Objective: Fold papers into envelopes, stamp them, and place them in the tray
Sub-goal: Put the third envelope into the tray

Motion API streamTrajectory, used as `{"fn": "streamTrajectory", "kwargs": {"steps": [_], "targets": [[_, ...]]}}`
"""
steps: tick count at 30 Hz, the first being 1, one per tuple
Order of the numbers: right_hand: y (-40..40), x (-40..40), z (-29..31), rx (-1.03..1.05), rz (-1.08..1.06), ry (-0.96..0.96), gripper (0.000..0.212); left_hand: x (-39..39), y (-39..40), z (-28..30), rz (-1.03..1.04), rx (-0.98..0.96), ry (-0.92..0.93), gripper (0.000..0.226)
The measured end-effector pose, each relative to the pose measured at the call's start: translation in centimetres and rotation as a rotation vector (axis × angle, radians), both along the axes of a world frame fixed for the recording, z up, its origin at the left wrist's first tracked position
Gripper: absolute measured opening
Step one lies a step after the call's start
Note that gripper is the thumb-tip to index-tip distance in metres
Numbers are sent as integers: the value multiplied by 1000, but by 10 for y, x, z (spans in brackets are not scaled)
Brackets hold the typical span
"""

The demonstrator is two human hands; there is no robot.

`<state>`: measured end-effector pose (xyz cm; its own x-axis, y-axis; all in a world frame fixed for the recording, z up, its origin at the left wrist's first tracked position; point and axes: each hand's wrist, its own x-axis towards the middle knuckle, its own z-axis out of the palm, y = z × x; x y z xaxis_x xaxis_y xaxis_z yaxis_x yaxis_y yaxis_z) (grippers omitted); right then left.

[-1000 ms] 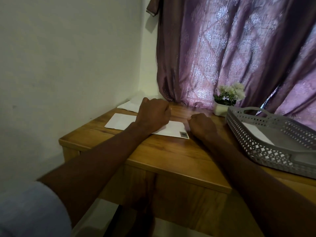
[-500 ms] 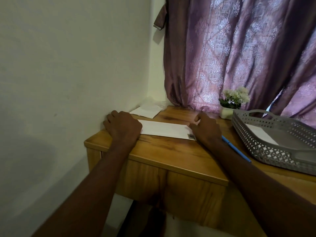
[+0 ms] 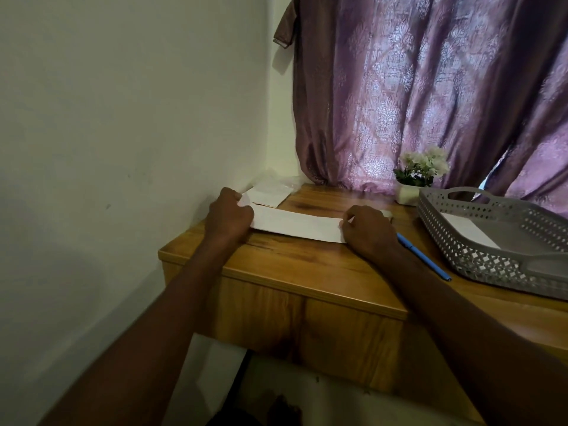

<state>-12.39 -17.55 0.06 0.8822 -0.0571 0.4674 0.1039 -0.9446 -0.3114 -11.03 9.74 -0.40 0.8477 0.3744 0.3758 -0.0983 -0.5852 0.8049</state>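
Hands (image 3: 229,218) (image 3: 368,230) gripping both ends, folded paper (image 3: 296,224) between

Left hand (image 3: 229,218) grips envelope (image 3: 296,226) left end | right hand (image 3: 368,230) pinches right end | envelope flat near bench (image 3: 307,272) left edge | tray (image 3: 504,250) at right edge, holding paper (image 3: 470,230) | pen (image 3: 424,256) between right hand and tray

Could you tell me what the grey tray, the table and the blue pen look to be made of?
The grey tray looks like moulded plastic with a matte finish: its walls carry a regular punched lattice and cut-out handles. The table shows warm brown grain with a slight sheen, so wood or a wood-look laminate; I cannot tell which. The blue pen appears to be smooth plastic, though it is small here.
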Motion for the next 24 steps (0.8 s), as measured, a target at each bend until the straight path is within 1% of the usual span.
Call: {"fn": "streamTrajectory", "kwargs": {"steps": [1,2,4,6,7,8,10,11,12,13,15,19,21,24], "targets": [[-1,0,0,11,7,-9,19,-1,2,1,-42,-97,-32,34],[-2,1,1,41,9,-22,19,-1,4,2,-73,-149,-63,35],[-3,-1,2,130,-11,-71,19,-3,6,3,-121,-202,-136,40],[-4,0,1,272,13,-154,8,-5,7,5,-160,-286,-216,41],[-3,-1,1,349,56,-186,11,-7,6,5,-182,-336,-250,40],[-3,0,1,370,108,-229,20,-8,6,6,-205,-384,-281,37],[-3,0,2,280,154,-295,37,-14,3,8,-258,-462,-325,33],[-2,1,5,202,151,-326,45,-17,3,8,-286,-498,-335,32],[-2,2,11,127,142,-366,51,-18,3,9,-320,-529,-342,33],[-3,0,19,71,135,-397,52,-19,1,9,-354,-555,-340,34],[-4,-4,36,42,149,-380,48,-21,-2,11,-396,-590,-317,36],[-7,-5,53,65,194,-229,42,-21,-7,11,-445,-621,-283,30],[-16,-7,61,127,203,-259,33,-20,-10,14,-474,-706,-276,27],[-29,-16,82,184,209,-341,22,-20,-22,29,-534,-902,-277,23]]}}
